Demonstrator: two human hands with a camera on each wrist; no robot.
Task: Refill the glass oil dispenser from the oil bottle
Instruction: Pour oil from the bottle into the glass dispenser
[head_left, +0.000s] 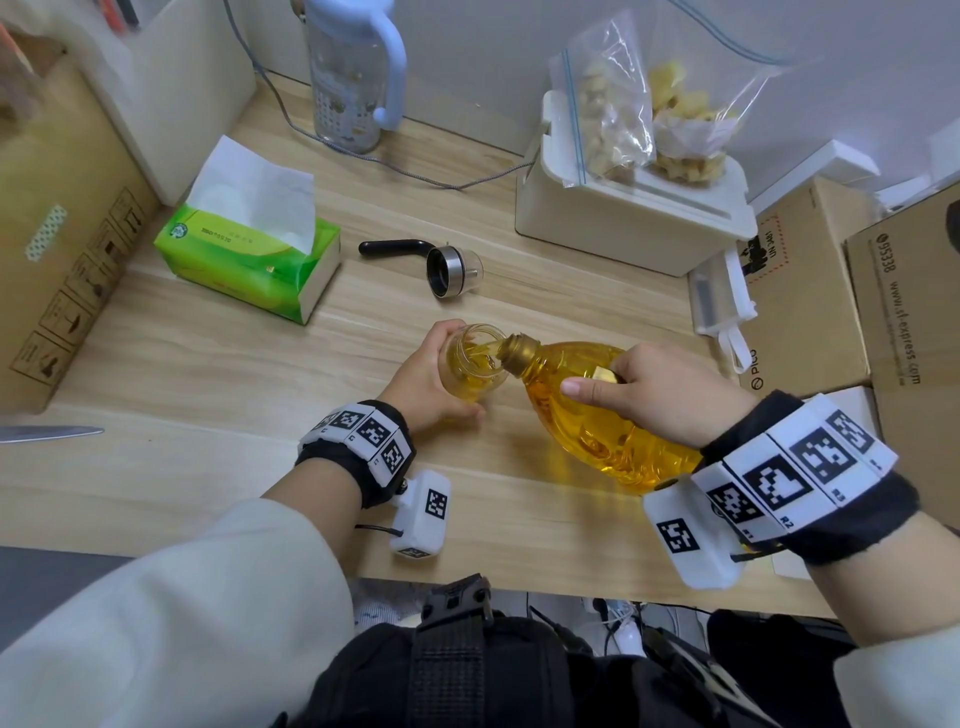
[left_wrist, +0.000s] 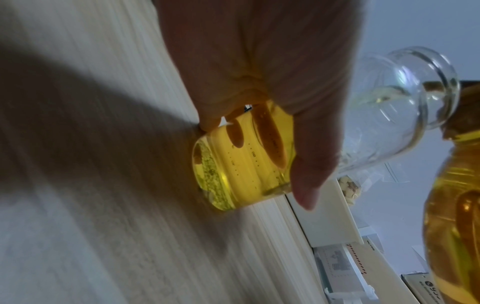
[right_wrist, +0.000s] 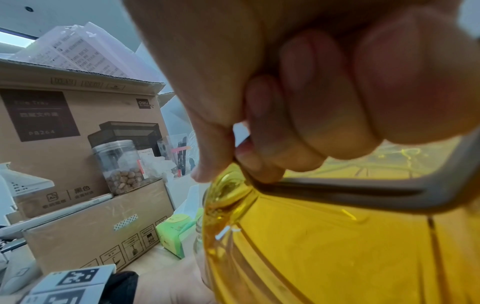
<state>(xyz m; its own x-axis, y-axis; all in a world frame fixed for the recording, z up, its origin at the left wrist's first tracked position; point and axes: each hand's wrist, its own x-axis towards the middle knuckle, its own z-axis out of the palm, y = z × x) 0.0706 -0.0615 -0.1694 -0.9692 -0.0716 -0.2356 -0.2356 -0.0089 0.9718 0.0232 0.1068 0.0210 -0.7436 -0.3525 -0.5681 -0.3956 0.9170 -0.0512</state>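
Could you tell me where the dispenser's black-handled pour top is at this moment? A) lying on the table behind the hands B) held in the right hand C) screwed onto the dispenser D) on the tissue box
A: the pour top lies on its side on the table, beyond the open-mouthed glass dispenser.

oil bottle (head_left: 597, 415) base hidden behind right hand (head_left: 670, 395) wrist; knife (head_left: 49, 433) cut off at left edge; dispenser (left_wrist: 244, 160) markings blurred
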